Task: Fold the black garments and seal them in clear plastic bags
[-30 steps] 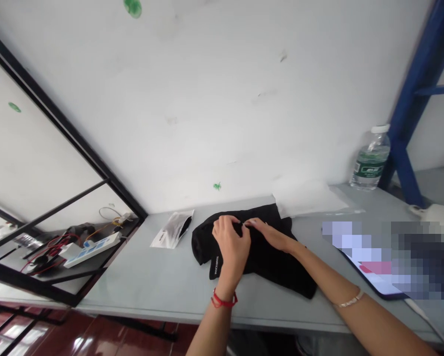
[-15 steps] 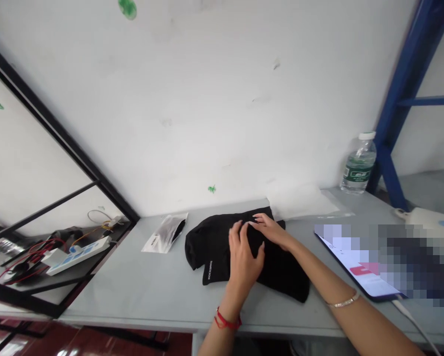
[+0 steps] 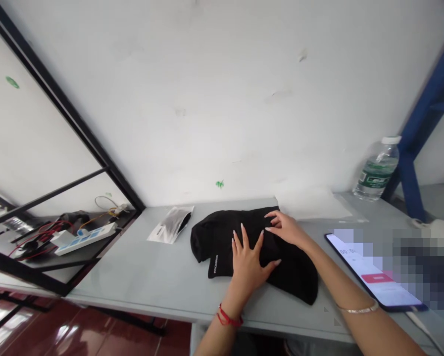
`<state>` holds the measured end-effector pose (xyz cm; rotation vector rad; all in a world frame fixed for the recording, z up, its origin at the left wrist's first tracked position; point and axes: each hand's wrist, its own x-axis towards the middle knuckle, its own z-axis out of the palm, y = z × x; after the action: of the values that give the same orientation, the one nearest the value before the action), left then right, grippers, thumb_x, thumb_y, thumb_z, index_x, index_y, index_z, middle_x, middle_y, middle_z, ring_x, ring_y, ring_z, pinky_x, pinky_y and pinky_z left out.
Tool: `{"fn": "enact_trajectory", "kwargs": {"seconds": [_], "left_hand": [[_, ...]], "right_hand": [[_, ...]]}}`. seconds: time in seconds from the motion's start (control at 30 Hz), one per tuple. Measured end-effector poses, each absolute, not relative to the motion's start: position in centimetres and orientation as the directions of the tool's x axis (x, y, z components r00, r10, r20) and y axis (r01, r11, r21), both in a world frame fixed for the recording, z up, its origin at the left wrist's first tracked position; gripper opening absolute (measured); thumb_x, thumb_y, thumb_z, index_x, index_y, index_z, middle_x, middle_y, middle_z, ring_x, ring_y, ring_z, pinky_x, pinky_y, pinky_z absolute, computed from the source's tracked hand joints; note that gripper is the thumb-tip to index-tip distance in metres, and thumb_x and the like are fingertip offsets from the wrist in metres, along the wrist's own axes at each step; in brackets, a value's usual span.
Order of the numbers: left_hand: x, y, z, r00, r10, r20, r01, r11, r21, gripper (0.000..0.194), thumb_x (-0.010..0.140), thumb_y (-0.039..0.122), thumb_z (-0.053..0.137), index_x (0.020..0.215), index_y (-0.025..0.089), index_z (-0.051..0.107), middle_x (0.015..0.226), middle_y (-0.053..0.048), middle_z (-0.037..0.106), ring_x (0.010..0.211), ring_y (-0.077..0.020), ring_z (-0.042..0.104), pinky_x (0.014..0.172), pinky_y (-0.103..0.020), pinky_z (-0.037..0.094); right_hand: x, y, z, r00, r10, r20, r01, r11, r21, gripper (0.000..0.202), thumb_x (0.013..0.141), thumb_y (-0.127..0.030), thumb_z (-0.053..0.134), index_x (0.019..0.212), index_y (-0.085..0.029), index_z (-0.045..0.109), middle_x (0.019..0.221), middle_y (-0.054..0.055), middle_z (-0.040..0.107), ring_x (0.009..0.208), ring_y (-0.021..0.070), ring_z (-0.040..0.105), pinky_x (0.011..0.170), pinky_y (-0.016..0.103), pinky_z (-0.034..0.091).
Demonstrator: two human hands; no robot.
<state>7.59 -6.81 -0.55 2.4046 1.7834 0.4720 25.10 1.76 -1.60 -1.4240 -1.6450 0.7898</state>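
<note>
A black fabric garment (image 3: 216, 232) with a white ROCKBROS label lies partly folded on the grey table. Its exact kind is hard to make out. My left hand (image 3: 248, 262) rests flat on the middle of the cloth, fingers spread. Just right of it, my right hand (image 3: 286, 230) touches the upper right part of the garment with bent fingers. Its thumb and fingertips look apart, and no cloth shows gripped between them. To the garment's left is a small clear packet (image 3: 171, 225) with something black inside.
A clear plastic bag (image 3: 314, 203) lies behind the garment, against the wall. The water bottle (image 3: 377, 170) stands at the back right. A phone (image 3: 377, 274) with a cable lies to the right. On a dark shelf at left are a power strip (image 3: 86, 239) and wires.
My left hand has spread its fingers wider and flatter over the cloth. My right hand has shifted slightly away from the left, its fingers more bent. The whole view has turned a little.
</note>
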Motion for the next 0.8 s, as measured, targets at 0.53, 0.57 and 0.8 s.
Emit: {"fn": "enact_trajectory", "kwargs": {"seconds": [0.53, 0.57, 0.8], "left_hand": [[3.6, -6.8, -2.9, 0.182, 0.924, 0.337, 0.786, -0.342, 0.514, 0.074, 0.079, -0.003, 0.04, 0.147, 0.025, 0.038, 0.161, -0.008, 0.015, 0.144, -0.0278, 0.03, 0.114, -0.044, 0.035], [3.1, -6.9, -3.0, 0.18, 0.919, 0.352, 0.771, -0.353, 0.529, 0.075, 0.079, -0.004, 0.037, 0.147, 0.025, 0.037, 0.161, -0.008, 0.015, 0.143, -0.0265, 0.03, 0.114, -0.042, 0.036], [2.6, -8.5, -3.4, 0.241, 0.869, 0.431, 0.792, -0.433, 0.43, 0.062, 0.086, 0.003, 0.038, 0.143, 0.027, 0.046, 0.161, -0.007, 0.018, 0.145, -0.0277, 0.026, 0.115, -0.049, 0.032]], "right_hand": [[22.5, 1.3, -2.1, -0.059, 0.954, 0.293, 0.199, 0.299, -0.933, 0.026, 0.075, -0.03, 0.062, 0.099, -0.021, 0.062, 0.098, 0.005, 0.064, 0.068, 0.0151, 0.064, 0.064, 0.033, 0.056], [22.1, 1.0, -2.0, -0.067, 0.946, 0.317, 0.194, 0.324, -0.926, 0.024, 0.076, -0.03, 0.061, 0.098, -0.021, 0.062, 0.099, 0.006, 0.064, 0.071, 0.0156, 0.064, 0.066, 0.033, 0.056], [21.0, 0.6, -2.3, -0.078, 0.843, 0.532, 0.379, 0.518, -0.767, 0.018, 0.084, -0.018, 0.051, 0.094, -0.022, 0.065, 0.097, 0.007, 0.064, 0.081, 0.0187, 0.063, 0.074, 0.036, 0.057]]}}
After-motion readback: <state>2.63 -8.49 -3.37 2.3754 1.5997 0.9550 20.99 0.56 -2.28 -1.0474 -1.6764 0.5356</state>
